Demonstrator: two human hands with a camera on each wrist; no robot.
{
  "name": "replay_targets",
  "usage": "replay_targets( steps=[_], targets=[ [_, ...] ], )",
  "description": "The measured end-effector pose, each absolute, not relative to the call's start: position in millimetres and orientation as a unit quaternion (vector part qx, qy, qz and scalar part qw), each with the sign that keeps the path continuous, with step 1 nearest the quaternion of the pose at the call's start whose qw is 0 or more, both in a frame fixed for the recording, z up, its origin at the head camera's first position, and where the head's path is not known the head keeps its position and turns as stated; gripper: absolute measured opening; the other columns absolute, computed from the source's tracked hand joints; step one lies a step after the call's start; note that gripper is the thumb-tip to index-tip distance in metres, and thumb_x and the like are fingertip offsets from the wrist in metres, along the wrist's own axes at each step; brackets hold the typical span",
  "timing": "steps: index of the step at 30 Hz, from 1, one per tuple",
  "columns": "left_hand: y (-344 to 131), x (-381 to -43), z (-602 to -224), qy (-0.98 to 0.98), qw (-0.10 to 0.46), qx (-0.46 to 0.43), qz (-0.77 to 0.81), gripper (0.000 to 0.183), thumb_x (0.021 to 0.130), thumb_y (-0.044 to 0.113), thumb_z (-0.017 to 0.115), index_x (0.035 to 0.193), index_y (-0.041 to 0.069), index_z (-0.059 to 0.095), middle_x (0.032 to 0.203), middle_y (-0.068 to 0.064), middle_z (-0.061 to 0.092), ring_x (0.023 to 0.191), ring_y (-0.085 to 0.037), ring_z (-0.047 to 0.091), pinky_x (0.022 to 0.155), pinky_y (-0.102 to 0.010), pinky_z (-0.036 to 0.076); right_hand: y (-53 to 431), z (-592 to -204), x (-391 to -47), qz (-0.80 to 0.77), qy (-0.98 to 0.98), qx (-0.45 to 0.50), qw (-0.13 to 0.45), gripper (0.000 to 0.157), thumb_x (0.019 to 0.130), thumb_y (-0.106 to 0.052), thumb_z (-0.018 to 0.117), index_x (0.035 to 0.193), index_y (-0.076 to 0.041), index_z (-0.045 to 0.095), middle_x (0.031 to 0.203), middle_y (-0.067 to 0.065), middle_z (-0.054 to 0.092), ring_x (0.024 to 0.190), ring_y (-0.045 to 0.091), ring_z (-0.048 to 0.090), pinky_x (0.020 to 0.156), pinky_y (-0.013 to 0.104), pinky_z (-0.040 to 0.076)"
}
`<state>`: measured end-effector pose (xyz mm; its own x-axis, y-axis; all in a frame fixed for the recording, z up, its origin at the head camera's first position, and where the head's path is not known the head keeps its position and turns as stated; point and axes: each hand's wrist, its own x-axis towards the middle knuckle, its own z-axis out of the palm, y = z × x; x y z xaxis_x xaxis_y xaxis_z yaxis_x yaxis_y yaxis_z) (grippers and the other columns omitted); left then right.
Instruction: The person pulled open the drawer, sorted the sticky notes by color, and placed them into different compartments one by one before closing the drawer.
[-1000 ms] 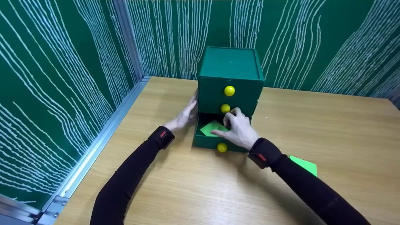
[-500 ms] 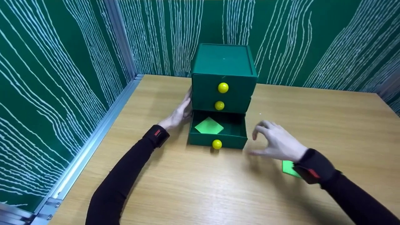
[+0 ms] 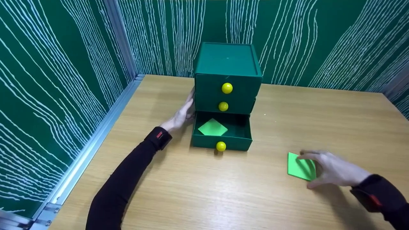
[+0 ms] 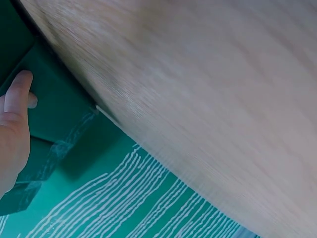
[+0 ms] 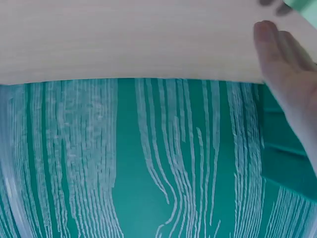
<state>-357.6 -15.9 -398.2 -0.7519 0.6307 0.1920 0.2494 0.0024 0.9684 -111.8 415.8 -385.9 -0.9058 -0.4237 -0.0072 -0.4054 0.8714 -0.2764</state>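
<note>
A small dark-green chest of drawers (image 3: 228, 60) with yellow knobs stands on the table, its bottom drawer (image 3: 235, 142) pulled out. Inside that drawer lies a bright green square (image 3: 213, 127), like a sticky note. My left hand (image 3: 180, 116) rests with straight fingers against the chest's left side; in the left wrist view its thumb (image 4: 19, 94) lies on the green side wall. Over at the right, my right hand (image 3: 335, 169) hovers at a second, thin green square pad (image 3: 298, 167) on the table, fingers over its far edge and thumb beside its near corner, spread apart.
A light wooden table (image 3: 204, 191) bears everything. Green panels with white wavy lines (image 3: 287, 41) rise behind and on both sides. A metal rail (image 3: 96, 140) runs along the left edge.
My right hand has left the open drawer and moved right and nearer, to the pad on the table. The green square stays in the drawer. The left hand keeps its place on the chest.
</note>
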Motion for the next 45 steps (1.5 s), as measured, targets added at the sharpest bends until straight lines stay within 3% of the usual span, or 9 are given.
replay_targets(
  steps=[3,6,8,12,16,26,31,35,45],
  targets=[
    [-16.9,-357.9,-397.5,0.698,0.145,0.318,0.625,0.065,0.104,0.038,0.016,0.161,0.019,-0.009,0.169,-0.002,-0.016,0.156,-0.028,-0.014,0.115,-0.075,0.008,420.3,-390.9,-113.7,-0.139,0.963,-0.227,0.034,0.067,0.063,-0.042,0.091,0.116,-0.008,0.068,0.119,0.02,0.069,0.102,0.026,0.067,0.079,0.034,0.058],
    [-17.8,-356.9,-397.3,0.703,0.15,0.308,0.623,0.066,0.104,0.039,0.017,0.161,0.02,-0.01,0.169,-0.002,-0.016,0.156,-0.029,-0.014,0.115,-0.075,0.009,415.2,-391.6,-116.9,-0.155,0.957,-0.246,0.019,0.059,0.062,-0.034,0.093,0.109,-0.012,0.066,0.107,0.006,0.07,0.087,0.009,0.061,0.067,0.023,0.053],
    [-18.0,-356.4,-397.4,0.706,0.153,0.304,0.621,0.066,0.104,0.039,0.016,0.161,0.019,-0.01,0.169,-0.002,-0.017,0.156,-0.029,-0.013,0.115,-0.074,0.01,407.4,-391.2,-120.0,-0.151,0.952,-0.267,-0.013,0.058,0.057,-0.029,0.093,0.105,-0.014,0.064,0.104,0.001,0.067,0.085,0.006,0.056,0.063,0.022,0.049],
    [-17.7,-356.5,-397.6,0.709,0.155,0.3,0.619,0.066,0.104,0.039,0.016,0.161,0.017,-0.011,0.169,-0.004,-0.016,0.156,-0.028,-0.013,0.118,-0.071,0.011,384.3,-381.4,-131.5,-0.155,0.938,-0.294,-0.099,0.058,0.05,-0.019,0.091,0.101,-0.015,0.063,0.107,0.002,0.067,0.091,0.011,0.058,0.068,0.028,0.055],
    [-16.6,-357.2,-396.7,0.708,0.151,0.302,0.62,0.066,0.104,0.038,0.015,0.161,0.016,-0.01,0.169,-0.006,-0.015,0.156,-0.03,-0.011,0.118,-0.071,0.01,356.5,-363.3,-153.8,-0.19,0.922,-0.303,-0.147,0.053,0.054,-0.015,0.091,0.101,-0.013,0.065,0.107,0.001,0.068,0.093,0.011,0.058,0.074,0.03,0.056],
    [-15.2,-357.9,-397.8,0.699,0.14,0.32,0.624,0.064,0.105,0.034,0.015,0.16,0.015,-0.011,0.169,-0.005,-0.015,0.156,-0.029,-0.012,0.118,-0.071,0.009,290.4,-343.9,-216.8,-0.237,0.927,-0.28,-0.073,0.03,0.076,-0.027,0.084,0.095,-0.011,0.068,0.093,0.004,0.068,0.081,0.016,0.059,0.068,0.024,0.05],
    [-15.9,-358.6,-397.0,0.718,0.124,0.319,0.606,0.065,0.104,0.034,0.015,0.16,0.013,-0.01,0.169,-0.006,-0.014,0.156,-0.028,-0.012,0.122,-0.064,0.004,268.6,-342.1,-235.5,-0.235,0.937,-0.257,-0.033,0.031,0.079,-0.035,0.081,0.094,-0.011,0.067,0.083,0.003,0.062,0.073,0.016,0.054,0.059,0.021,0.039],
    [-15.5,-360.1,-397.0,0.716,0.111,0.33,0.605,0.065,0.104,0.033,0.015,0.16,0.01,-0.009,0.169,-0.008,-0.012,0.157,-0.026,-0.011,0.125,-0.055,-0.004,255.6,-343.9,-245.5,-0.224,0.945,-0.237,-0.007,0.031,0.082,-0.037,0.078,0.095,-0.01,0.067,0.085,0.005,0.059,0.079,0.019,0.052,0.061,0.024,0.038],
    [-16.7,-360.6,-398.1,0.709,0.136,0.315,0.616,0.066,0.104,0.035,0.017,0.16,0.012,-0.01,0.169,-0.007,-0.013,0.156,-0.028,-0.011,0.124,-0.061,0.003,239.4,-360.3,-261.0,-0.191,0.95,-0.245,0.001,0.043,0.089,-0.042,0.073,0.106,-0.002,0.069,0.097,0.016,0.068,0.08,0.021,0.057,0.06,0.023,0.046]
  ],
)
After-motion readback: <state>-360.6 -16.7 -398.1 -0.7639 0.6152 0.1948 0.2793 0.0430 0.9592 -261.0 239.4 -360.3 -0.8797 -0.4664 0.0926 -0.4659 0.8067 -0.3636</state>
